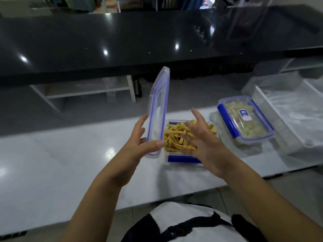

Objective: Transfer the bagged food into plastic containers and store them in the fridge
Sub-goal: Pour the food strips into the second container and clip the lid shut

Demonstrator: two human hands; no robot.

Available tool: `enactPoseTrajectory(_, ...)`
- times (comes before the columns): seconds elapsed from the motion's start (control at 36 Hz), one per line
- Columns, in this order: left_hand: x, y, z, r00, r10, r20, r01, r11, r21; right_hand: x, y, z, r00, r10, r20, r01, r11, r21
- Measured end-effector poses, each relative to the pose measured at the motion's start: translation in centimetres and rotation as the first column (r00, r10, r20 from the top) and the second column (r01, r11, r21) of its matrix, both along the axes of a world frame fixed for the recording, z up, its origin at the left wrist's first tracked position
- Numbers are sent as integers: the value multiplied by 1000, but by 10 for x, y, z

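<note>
Our fingers (139, 124) on the left hand (138, 145) are curled round the clear lid (158, 109), thumb across its near lower corner and the others behind its left edge, so that hand grips it; the right hand (202, 142) hangs spread and relaxed, holding nothing, over the open container (183, 158) of yellow food sticks (176, 138). That container sits on the white table (70, 163), just left of a second container (244, 123), already lidded, holding pale food. The lid stands nearly on edge, its long axis running away from us and upward, its inner face turned right toward the food. To close it well, we judge we should tip the lid down to the right, line its long axis with the container's, seat the blue seal on the rim all round, press flat with both palms, then snap the blue clips. Sticks heaped near the rim could jam the seal, so we would level them first.
</note>
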State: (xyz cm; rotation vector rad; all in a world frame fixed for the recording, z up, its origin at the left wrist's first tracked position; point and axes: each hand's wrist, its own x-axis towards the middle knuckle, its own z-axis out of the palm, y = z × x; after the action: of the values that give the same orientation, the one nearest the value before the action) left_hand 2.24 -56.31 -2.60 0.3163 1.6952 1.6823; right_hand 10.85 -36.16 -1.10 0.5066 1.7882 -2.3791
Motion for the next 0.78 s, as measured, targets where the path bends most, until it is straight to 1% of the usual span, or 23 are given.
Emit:
enactPoseTrajectory(0.03, 5, 9, 5, 999, -46, -19, 47, 999, 6, -1, 4, 2, 1000, 4, -19, -5, 997, -72)
enactPoseTrajectory(0.08, 18, 28, 12, 988, -149, -47, 151, 988, 41, -2, 9, 6, 996, 12, -87, -26, 986, -166)
enactPoseTrajectory(0.14, 30, 47, 16, 974, -223, -50, 227, 971, 80, 0, 13, 8, 988, -8, -153, -24, 979, -204)
enactPoseTrajectory(0.22, 42, 65, 18, 966, -256, -17, 257, 962, 97, 5, 21, 9, 985, -51, -166, 12, 974, -227)
enactPoseTrajectory(0.33, 50, 76, 16, 952, -305, 10, 303, 947, 112, 14, 36, 6, 980, -23, -196, -8, 987, -159)
enactPoseTrajectory(0.42, 52, 81, 8, 948, -317, 13, 315, 944, 96, 16, 44, 4, 980, -8, -201, -15, 993, -114)
enactPoseTrajectory(0.5, 50, 83, 4, 943, -331, -26, 332, 940, 76, 15, 50, 0, 973, -60, -224, 51, 998, -46)
enactPoseTrajectory(0.56, 40, 79, 3, 939, -338, -70, 339, 941, 3, 16, 55, -2, 971, -104, -217, 97, 994, -44)
enactPoseTrajectory(0.58, 32, 75, 0, 940, -321, -113, 316, 947, -63, 17, 60, -3, 972, -114, -206, 108, 993, -43)
enactPoseTrajectory(0.61, 23, 69, -5, 946, -277, -167, 255, 957, -140, 19, 65, -4, 974, -115, -195, 115, 993, -9)
enactPoseTrajectory(0.67, 3, 54, -22, 942, -119, -315, 16, 951, -310, 23, 77, -5, 981, -96, -168, 124, 979, 161)
enactPoseTrajectory(0.69, -7, 46, -34, 914, -55, -401, -118, 912, -393, 26, 83, -5, 985, -81, -152, 120, 957, 265)
enactPoseTrajectory(0.72, -16, 38, -47, 882, -31, -471, -223, 852, -473, 29, 89, -6, 990, -61, -130, 108, 916, 386)
enactPoseTrajectory(0.75, -23, 31, -60, 862, -39, -505, -289, 781, -554, 32, 96, -6, 994, -49, -97, 93, 849, 521)
enactPoseTrajectory(0.78, -29, 26, -73, 861, -63, -504, -315, 713, -626, 35, 103, -8, 997, -51, -52, 72, 756, 650)
